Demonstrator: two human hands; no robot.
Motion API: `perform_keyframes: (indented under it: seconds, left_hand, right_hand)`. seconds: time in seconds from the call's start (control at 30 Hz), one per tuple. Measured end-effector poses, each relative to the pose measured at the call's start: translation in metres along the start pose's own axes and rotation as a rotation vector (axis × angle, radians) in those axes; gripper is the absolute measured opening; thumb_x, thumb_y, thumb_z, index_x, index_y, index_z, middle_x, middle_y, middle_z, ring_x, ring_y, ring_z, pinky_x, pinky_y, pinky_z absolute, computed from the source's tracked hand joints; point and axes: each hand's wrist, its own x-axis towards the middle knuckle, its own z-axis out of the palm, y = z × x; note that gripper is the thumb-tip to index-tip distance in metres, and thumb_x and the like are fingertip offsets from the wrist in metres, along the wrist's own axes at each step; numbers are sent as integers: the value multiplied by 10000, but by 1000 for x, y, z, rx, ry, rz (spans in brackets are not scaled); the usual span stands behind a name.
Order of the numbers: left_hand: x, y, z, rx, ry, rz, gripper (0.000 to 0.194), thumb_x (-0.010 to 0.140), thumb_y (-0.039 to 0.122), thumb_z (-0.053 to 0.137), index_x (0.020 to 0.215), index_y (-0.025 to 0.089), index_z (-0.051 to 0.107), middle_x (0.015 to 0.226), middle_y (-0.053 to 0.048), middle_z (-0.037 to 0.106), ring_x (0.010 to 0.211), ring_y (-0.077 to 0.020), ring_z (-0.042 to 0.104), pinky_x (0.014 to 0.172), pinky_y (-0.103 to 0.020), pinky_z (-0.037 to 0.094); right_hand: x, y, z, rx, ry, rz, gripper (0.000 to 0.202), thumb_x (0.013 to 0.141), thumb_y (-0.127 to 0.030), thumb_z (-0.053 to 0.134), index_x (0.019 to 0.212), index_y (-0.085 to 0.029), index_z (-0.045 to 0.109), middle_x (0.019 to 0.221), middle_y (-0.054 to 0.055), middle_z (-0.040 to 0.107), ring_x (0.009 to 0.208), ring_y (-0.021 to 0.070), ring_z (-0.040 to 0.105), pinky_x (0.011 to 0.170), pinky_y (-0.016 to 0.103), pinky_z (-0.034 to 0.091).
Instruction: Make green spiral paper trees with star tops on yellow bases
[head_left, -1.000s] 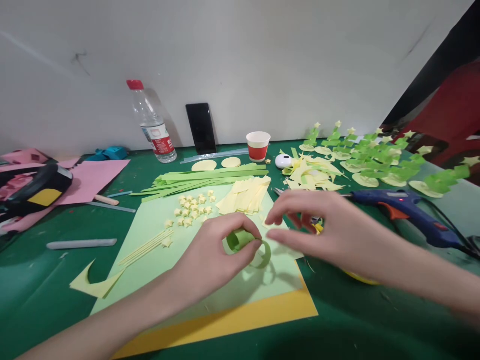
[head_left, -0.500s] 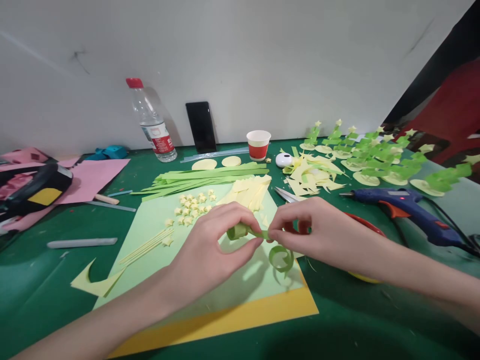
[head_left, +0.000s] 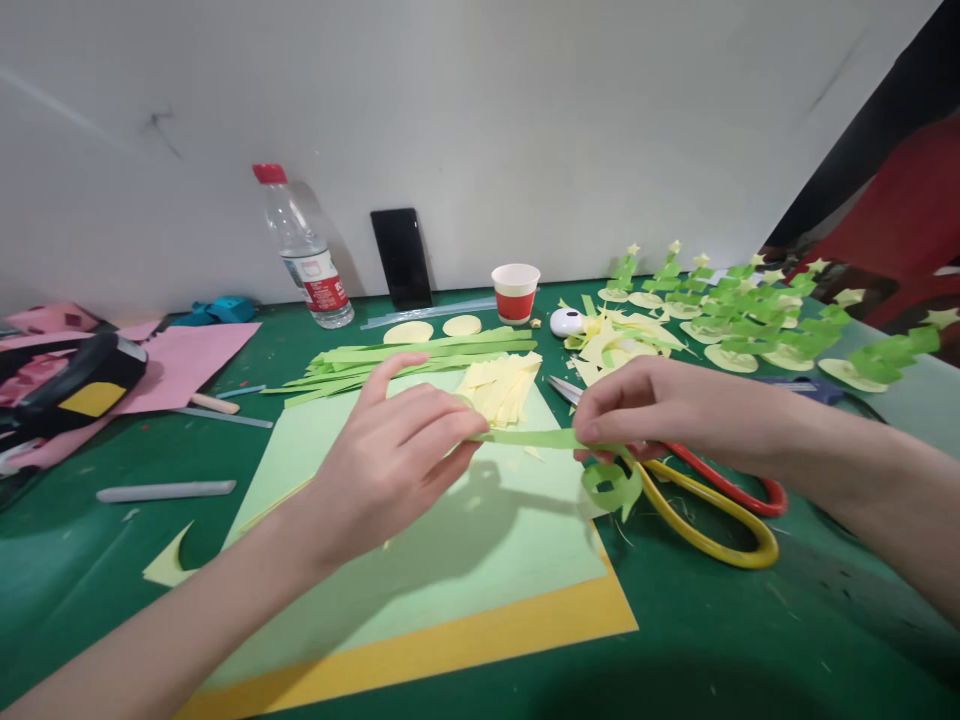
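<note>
Between my two hands a green paper strip point(head_left: 531, 438) is stretched out flat. My left hand point(head_left: 409, 455) pinches one end between thumb and fingers, its index finger raised. My right hand point(head_left: 626, 410) grips the strip farther along, and a curled tail of it hangs below those fingers. Both hands are over a pale green paper sheet point(head_left: 480, 540), which lies on a yellow sheet point(head_left: 525, 625). Under my right hand rest scissors point(head_left: 705, 530) with red and yellow handles. Just beyond are pale yellow strips point(head_left: 501, 385) and a bundle of green strips point(head_left: 420, 350).
At the back stand a water bottle point(head_left: 311, 260), a phone point(head_left: 403, 258) and a paper cup point(head_left: 516, 293). Paper scraps point(head_left: 615, 345) and several green paper plants with stars point(head_left: 772, 305) are at right. Pink paper point(head_left: 191, 365) and a glue stick point(head_left: 166, 491) lie left.
My hands have moved apart, drawing the coiled green strip out straight. My left hand went left and now covers the small paper stars; my right hand went right, and the scissor handles show more.
</note>
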Motion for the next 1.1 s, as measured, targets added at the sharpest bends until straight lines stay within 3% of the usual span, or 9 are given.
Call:
perform_keyframes:
  seconds: [0.2,0.33,0.53,0.63,0.83,0.97,1.1]
  left_hand:
    - [-1,20,4,311,-108,110,220,847,138,452,1030,113,572,684,-34,649,617,-176,579,893,-508,402]
    - [-1,30,5,418,-191,151,302,814,66,435,1076,97,581,614,-17,607,587,-180,556,888,-491,421]
    - [1,12,3,407,-183,130,358,818,2,349,1073,94,582,724,-62,682,721,-205,610,968,-564,333]
    - [3,-6,1,416,-171,65,374,833,25,294,1073,62,579,738,-91,697,718,-228,631,946,-614,328]
    - [-1,-34,-1,370,-219,-124,404,837,93,252,1061,142,584,801,-79,704,811,-242,626,992,-598,282]
    - [-5,-49,-1,277,-275,-327,411,828,122,254,1117,147,545,864,-81,695,881,-248,606,1026,-581,223]
    - [-10,-64,1,243,-303,-481,385,869,202,252,1054,94,573,784,-119,689,776,-260,620,967,-607,278]
  right_hand:
    - [7,7,26,163,-107,50,149,692,-215,554,563,-152,590,545,-19,500,460,44,339,441,198,259]
    - [11,12,41,280,-170,43,194,729,-232,551,558,-141,561,533,-25,486,441,36,374,426,180,296]
    - [5,8,35,369,-147,47,106,672,-192,614,578,-147,594,552,-37,495,467,37,427,432,155,346]
    - [2,5,25,316,-144,39,88,658,-199,634,580,-163,616,548,-39,500,475,41,425,425,150,341]
    - [0,5,1,126,-90,2,144,682,-250,628,545,-206,626,567,-32,518,504,67,445,453,186,368]
    - [-6,7,-16,39,-49,-26,155,664,-292,657,532,-218,623,577,-15,528,539,101,481,496,227,404]
    - [-10,7,-25,66,65,-66,177,649,-332,681,527,-224,613,600,-14,504,522,90,419,535,238,418]
